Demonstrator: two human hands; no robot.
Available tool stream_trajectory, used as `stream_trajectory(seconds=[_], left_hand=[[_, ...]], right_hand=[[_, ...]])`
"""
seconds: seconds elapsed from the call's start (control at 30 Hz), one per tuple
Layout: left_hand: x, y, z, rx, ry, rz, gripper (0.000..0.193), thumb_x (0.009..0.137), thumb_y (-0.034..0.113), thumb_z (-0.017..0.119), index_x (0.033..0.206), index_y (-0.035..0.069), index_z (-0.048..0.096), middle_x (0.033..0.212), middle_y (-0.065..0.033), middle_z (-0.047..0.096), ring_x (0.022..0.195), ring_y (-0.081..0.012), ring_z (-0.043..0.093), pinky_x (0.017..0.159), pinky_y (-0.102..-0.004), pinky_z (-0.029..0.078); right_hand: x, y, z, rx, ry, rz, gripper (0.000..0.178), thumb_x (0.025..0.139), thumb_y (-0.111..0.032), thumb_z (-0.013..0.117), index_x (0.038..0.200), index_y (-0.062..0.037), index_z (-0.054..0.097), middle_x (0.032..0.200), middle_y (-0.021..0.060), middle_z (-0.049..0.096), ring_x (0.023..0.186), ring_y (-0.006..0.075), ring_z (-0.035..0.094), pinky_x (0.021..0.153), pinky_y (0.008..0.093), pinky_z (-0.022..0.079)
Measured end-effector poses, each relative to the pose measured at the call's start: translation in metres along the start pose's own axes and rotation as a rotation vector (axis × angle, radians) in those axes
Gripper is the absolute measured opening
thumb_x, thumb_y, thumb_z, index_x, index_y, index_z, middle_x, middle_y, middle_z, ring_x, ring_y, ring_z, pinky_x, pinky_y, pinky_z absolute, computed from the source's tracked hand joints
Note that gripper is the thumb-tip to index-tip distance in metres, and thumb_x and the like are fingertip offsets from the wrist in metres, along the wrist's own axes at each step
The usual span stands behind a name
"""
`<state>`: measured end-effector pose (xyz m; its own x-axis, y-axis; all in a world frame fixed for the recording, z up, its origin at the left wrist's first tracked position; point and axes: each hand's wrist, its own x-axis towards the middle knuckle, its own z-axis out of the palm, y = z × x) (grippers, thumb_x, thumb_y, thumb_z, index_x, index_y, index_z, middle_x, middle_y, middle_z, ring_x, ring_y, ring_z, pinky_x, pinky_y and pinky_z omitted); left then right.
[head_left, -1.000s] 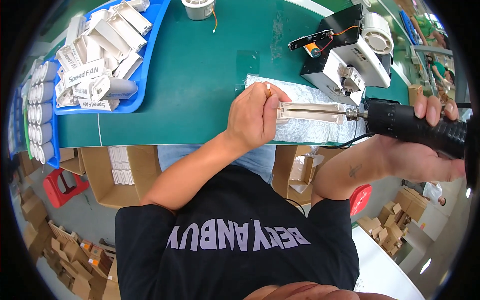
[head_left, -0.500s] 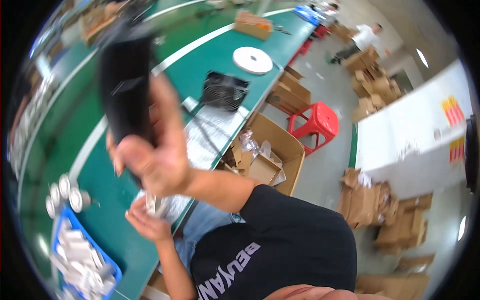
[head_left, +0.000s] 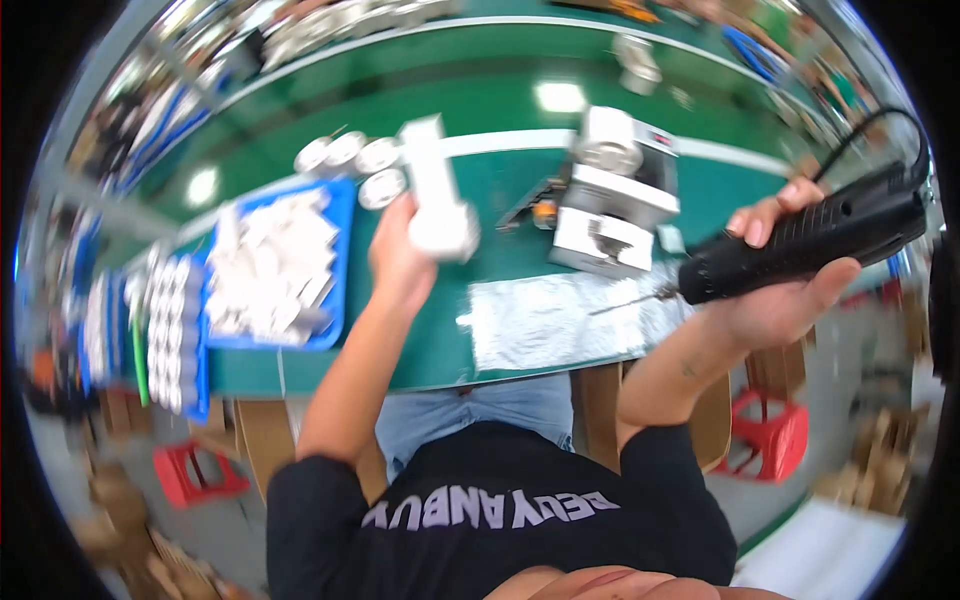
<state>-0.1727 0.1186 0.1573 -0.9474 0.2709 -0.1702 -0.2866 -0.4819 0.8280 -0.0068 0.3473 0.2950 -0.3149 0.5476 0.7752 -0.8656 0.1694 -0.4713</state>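
Observation:
In my right hand [head_left: 785, 285] is a black electric screwdriver [head_left: 840, 235], held sideways with its thin bit pointing left over the table and a black cord looping from its back end. My fingers wrap its far side, and the thumb lies along the near side. My left hand [head_left: 402, 258] grips a white fixture [head_left: 436, 190], a long rectangular box with a round end, raised above the green table. The round end is toward me, and the hand covers part of its left side. Several white round pieces [head_left: 345, 150] lie just beyond it.
A blue tray [head_left: 342, 250] of white parts stands left, beside rows of white cylinders [head_left: 172, 335]. A silvery sheet [head_left: 540, 320] covers the table's front middle. Behind it are white boxes [head_left: 605, 235]. Red stools [head_left: 770, 435] and cardboard boxes [head_left: 715, 415] stand below the table edge.
My view has swung from the right side to face the table. The screwdriver, upright and blurred before, now lies sideways at the right. My left hand is now farther out with the white fixture.

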Motion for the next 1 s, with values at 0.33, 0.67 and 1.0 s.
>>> stream_trajectory(seconds=[0.33,0.67,1.0], left_hand=[[0.149,0.004,0.043,0.27,0.228,0.374,0.036,0.087,0.025,0.059,0.118,0.007,0.055,0.118,-0.0169,0.057,0.11,-0.0337,0.058,0.096,-0.0498,0.045],[0.04,0.002,-0.064,1.283,0.135,0.708,0.062,0.072,0.018,0.078,0.127,0.007,0.051,0.129,-0.0184,0.046,0.118,-0.038,0.049,0.096,-0.0458,0.044],[-0.032,-0.005,-0.074,1.081,0.228,0.844,0.061,0.069,0.03,0.08,0.119,0.007,0.055,0.109,-0.0145,0.051,0.102,-0.0329,0.054,0.089,-0.0416,0.045]], right_hand=[[-0.014,0.047,0.022,-0.454,-0.064,-0.012,0.052,0.1,-0.022,0.052,0.138,0.0042,0.026,0.107,0.0273,0.059,0.069,0.0226,0.062,0.072,0.0355,0.056],[-0.1,0.035,0.124,-0.198,-0.486,0.101,0.044,0.09,-0.03,0.057,0.116,0.0051,0.058,0.106,0.0228,0.059,0.101,0.0321,0.062,0.089,0.0395,0.05],[-0.199,0.111,0.231,-0.577,-1.156,0.204,0.041,0.071,-0.012,0.078,0.109,-0.0051,0.064,0.102,0.0107,0.069,0.099,0.0346,0.064,0.087,0.0371,0.05]])
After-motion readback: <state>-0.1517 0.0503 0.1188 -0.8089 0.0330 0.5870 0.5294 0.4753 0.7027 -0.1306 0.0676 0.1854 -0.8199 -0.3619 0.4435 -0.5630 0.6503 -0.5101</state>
